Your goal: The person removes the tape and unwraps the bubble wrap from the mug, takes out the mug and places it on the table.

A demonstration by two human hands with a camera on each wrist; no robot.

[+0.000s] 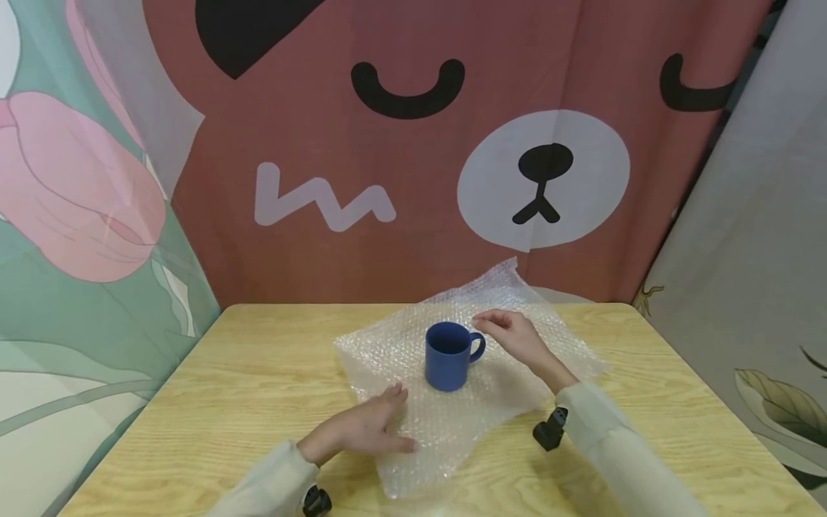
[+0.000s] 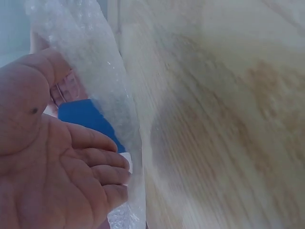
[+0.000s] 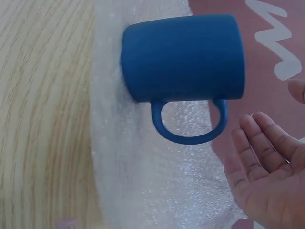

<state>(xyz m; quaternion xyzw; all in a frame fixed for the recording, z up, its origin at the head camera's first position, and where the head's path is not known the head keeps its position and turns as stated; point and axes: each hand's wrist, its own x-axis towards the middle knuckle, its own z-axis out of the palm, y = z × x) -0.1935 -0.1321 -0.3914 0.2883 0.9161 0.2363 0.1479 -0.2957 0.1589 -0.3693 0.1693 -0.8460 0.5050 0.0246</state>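
Observation:
A blue mug [image 1: 447,359] stands upright on a sheet of bubble wrap [image 1: 433,431], its handle turned to the right. Beside that handle, a little above it, is my right hand [image 1: 517,337], fingers loosely bent and holding nothing. The right wrist view shows the mug [image 3: 183,59] apart from the fingertips of the right hand [image 3: 267,162]. My left hand [image 1: 368,424] is over the near left edge of the sheet with thumb and fingers spread. In the left wrist view the left hand [image 2: 62,162] has its palm showing, and the bubble wrap [image 2: 102,71] partly covers the mug [image 2: 86,117].
The sheet lies at an angle on a light wooden table [image 1: 245,388], its far corner rising at the back. A curtain with a bear face [image 1: 413,158] hangs behind the table. Printed cloths hang on the left [image 1: 77,215] and right [image 1: 743,273].

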